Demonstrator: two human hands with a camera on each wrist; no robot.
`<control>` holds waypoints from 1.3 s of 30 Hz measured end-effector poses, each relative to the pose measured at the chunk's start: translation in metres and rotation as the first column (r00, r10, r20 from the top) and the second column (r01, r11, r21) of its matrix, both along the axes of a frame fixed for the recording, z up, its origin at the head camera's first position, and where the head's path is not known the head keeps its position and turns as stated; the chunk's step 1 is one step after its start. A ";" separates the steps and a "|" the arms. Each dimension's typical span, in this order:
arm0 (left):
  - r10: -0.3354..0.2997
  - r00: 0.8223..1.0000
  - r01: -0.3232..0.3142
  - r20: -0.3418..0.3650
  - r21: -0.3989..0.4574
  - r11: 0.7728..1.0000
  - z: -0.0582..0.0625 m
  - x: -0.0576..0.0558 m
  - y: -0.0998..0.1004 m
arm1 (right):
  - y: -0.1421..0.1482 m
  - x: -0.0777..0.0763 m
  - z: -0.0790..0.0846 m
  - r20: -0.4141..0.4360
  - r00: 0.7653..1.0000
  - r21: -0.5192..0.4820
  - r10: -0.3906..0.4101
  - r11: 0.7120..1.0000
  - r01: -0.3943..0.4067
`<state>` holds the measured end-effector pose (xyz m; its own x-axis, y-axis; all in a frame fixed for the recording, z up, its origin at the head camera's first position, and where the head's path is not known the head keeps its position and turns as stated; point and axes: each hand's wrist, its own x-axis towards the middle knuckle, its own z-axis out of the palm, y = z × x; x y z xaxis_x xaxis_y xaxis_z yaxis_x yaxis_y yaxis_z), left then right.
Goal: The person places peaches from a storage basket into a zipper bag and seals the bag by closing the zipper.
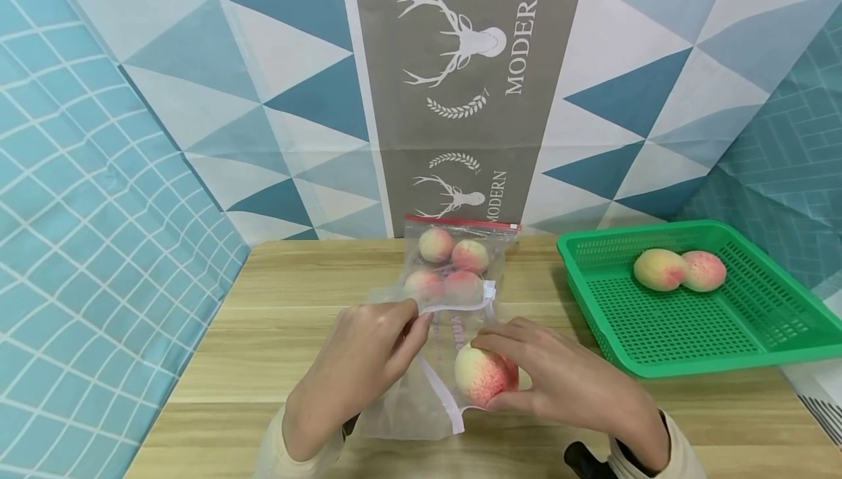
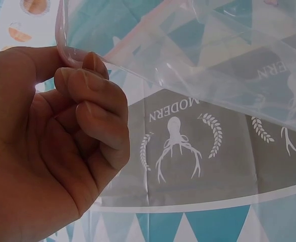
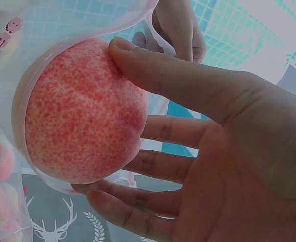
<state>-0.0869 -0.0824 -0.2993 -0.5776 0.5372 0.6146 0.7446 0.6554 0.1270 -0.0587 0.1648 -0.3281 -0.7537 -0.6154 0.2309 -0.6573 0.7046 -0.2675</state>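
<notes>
Apparently mid-bagging: left hand (image 1: 367, 353) pinches the rim of the clear bag (image 1: 409, 413); right hand (image 1: 555, 375), fingers spread round a peach (image 1: 485, 376), holds it at the bag mouth, right of left hand; next move likely needs rim kept wide, peach pushed deeper, grip loosened

Person, head view: we noted a cream-coloured left sleeve (image 1: 283, 451) and a matching right sleeve (image 1: 684, 457), both plain and long, ending at the wrist. Inside the right cuff we saw a thin black band (image 1: 668, 439), with a rounded black piece (image 1: 580, 458) jutting out beside it. At the left cuff we recorded a smaller dark piece (image 1: 351, 425). The fingers (image 2: 79, 83) had short, rounded nails.
</notes>
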 end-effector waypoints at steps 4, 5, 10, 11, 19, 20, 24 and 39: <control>-0.005 1.000 0.005 -0.004 0.003 1.000 0.000 0.000 0.000 | 0.000 -0.001 -0.001 0.009 1.000 0.012 -0.018 1.000 0.018; -0.007 1.000 0.007 -0.005 0.004 1.000 0.000 0.000 0.000 | -0.001 -0.001 -0.001 0.009 1.000 0.014 -0.021 1.000 0.021; -0.018 1.000 0.018 -0.025 0.017 1.000 0.000 -0.001 0.000 | -0.001 -0.004 -0.004 0.020 1.000 0.018 -0.020 1.000 0.020; -0.020 0.999 0.021 -0.030 0.019 1.000 0.000 -0.001 0.000 | -0.002 -0.004 -0.004 0.023 1.000 0.021 -0.021 1.000 0.021; -0.031 0.998 0.032 -0.045 0.021 0.999 -0.002 -0.002 0.001 | -0.002 -0.007 -0.008 0.028 0.999 0.064 -0.038 0.997 0.036; -0.032 0.998 0.033 -0.047 0.023 0.999 -0.002 -0.002 0.001 | -0.002 -0.007 -0.008 0.030 0.999 0.069 -0.038 0.997 0.035; -0.031 0.998 0.032 -0.054 0.028 0.999 -0.002 -0.002 0.001 | -0.002 -0.007 -0.009 0.062 0.997 0.096 -0.039 0.995 0.033; -0.051 0.997 0.053 -0.056 0.039 0.998 0.000 -0.003 0.001 | 0.000 -0.008 -0.011 0.108 0.994 0.114 0.003 0.993 -0.016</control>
